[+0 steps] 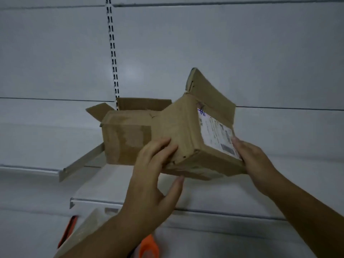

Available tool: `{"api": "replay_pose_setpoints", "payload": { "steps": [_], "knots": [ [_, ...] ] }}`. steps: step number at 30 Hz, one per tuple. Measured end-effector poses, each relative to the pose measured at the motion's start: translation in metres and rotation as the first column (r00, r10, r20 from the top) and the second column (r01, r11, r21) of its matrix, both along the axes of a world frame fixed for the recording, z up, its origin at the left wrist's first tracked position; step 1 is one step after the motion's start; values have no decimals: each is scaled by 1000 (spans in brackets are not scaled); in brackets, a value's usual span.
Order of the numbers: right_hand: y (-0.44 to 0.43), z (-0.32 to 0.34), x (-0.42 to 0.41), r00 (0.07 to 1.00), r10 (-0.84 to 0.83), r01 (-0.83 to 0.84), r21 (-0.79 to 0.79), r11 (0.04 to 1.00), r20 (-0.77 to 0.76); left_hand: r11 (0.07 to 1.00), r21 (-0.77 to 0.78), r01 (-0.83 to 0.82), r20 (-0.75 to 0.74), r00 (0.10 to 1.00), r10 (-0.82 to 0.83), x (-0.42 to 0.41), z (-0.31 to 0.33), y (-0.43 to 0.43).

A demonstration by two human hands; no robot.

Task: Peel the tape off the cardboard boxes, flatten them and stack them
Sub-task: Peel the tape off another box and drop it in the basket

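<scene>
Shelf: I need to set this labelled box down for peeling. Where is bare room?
Bare shelf lies right of the open box, beneath the held labelled box and onward to the right. The left end is crowded by the open box and bracket.

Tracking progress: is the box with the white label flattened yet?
No, the labelled box keeps its full shape, flap raised, between the left hand and right hand.
</scene>
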State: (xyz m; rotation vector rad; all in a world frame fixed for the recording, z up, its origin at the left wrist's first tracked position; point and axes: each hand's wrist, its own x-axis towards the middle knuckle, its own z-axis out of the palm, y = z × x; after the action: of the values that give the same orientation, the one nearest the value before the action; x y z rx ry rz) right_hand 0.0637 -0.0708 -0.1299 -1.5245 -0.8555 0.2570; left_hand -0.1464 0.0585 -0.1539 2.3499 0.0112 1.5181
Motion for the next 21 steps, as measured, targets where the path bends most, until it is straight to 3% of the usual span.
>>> {"api": "replay_pose_setpoints", "payload": {
  "steps": [3,5,8,12,15,18,21],
  "knots": [
    [-31,11,23,981,35,-73,-192,979,-191,996,-46,76,-10,997,-76,34,23,-15],
    [-46,18,33,939,90,-166,-208,964,-332,983,-139,119,4,993,-120,55,41,-18],
    [-56,22,46,926,120,-211,-229,950,-357,950,-294,108,38,994,-102,92,70,-9],
    [-54,22,58,972,95,-180,-419,890,-217,847,-531,38,-117,986,-117,150,94,6],
    [-50,22,71,995,56,-86,-471,878,-77,753,-657,50,-141,972,-188,188,93,19],
    [-47,14,91,972,-58,143,-378,915,228,657,-754,14,-195,950,-244,220,85,25],
    [-47,-2,111,875,-179,250,-104,963,451,560,-826,-74,-245,940,-238,244,72,25]
  ]
}}
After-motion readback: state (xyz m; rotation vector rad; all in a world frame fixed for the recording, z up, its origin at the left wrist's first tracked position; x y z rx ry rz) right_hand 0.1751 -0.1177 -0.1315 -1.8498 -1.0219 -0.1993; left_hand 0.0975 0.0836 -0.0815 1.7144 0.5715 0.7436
